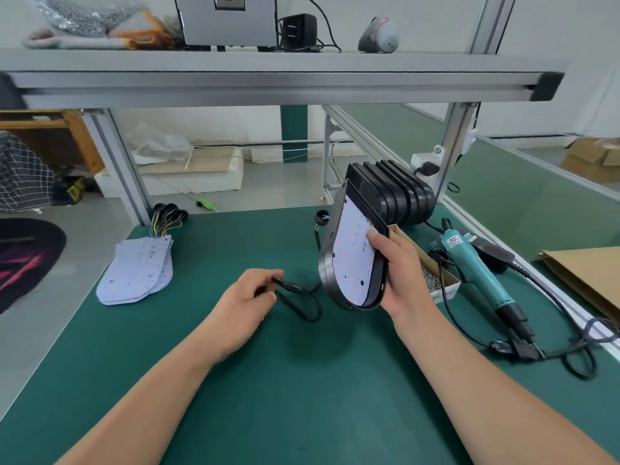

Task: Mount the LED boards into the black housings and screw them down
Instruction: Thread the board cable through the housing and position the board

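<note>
A black housing (326,263) stands tilted on its rounded end on the green mat, with a white LED board (350,255) lying inside it. My right hand (402,273) grips the housing's right edge, thumb pressing on the board. My left hand (250,297) pinches the black cable (302,298) that loops out from the housing's bottom. A pile of white LED boards (137,270) with yellow and black wires lies at the left. Several more black housings (402,193) stand in a row behind.
A teal electric screwdriver (479,270) with its black cord lies at the right. A small cardboard box of screws (432,280) sits beside my right hand. The green mat (285,380) covers the bench. An aluminium shelf (268,82) runs overhead. A brown cardboard sheet (590,280) lies far right.
</note>
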Action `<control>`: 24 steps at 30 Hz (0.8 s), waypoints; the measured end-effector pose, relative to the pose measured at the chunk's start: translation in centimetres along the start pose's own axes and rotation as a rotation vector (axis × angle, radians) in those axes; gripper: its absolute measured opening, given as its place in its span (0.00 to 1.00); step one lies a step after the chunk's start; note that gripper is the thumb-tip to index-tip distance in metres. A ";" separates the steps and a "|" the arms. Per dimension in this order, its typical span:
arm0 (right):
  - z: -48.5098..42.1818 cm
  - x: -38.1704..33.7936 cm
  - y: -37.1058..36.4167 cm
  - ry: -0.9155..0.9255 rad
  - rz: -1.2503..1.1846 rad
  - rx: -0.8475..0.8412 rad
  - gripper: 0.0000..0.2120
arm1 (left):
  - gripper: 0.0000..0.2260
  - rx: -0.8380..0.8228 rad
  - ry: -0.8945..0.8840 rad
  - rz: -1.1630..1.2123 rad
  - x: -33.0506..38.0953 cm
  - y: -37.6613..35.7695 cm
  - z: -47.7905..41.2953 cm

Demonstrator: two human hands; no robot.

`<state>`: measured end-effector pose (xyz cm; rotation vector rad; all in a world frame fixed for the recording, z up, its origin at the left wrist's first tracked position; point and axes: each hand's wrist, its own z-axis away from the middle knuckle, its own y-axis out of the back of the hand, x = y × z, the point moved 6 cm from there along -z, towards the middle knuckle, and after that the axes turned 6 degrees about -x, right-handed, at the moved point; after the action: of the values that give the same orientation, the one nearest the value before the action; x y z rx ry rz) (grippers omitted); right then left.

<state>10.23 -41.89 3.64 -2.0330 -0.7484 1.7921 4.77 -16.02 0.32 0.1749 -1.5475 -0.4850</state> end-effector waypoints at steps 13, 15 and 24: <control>1.5 2.7 -3.0 -0.158 0.236 -0.279 0.11 | 0.06 -0.139 -0.267 -0.755 4.3 -1.5 2.3; 1.4 2.7 -2.8 -0.161 0.243 -0.263 0.11 | 0.07 -0.217 -0.229 -0.600 3.9 -1.0 2.6; 1.4 2.6 -2.2 -0.192 0.378 -0.238 0.10 | 0.14 -0.356 -0.104 -0.457 2.0 0.1 2.6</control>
<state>8.70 -38.73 2.57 -2.3019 -0.6926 2.2253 2.12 -16.28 2.30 0.2307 -1.4945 -1.1349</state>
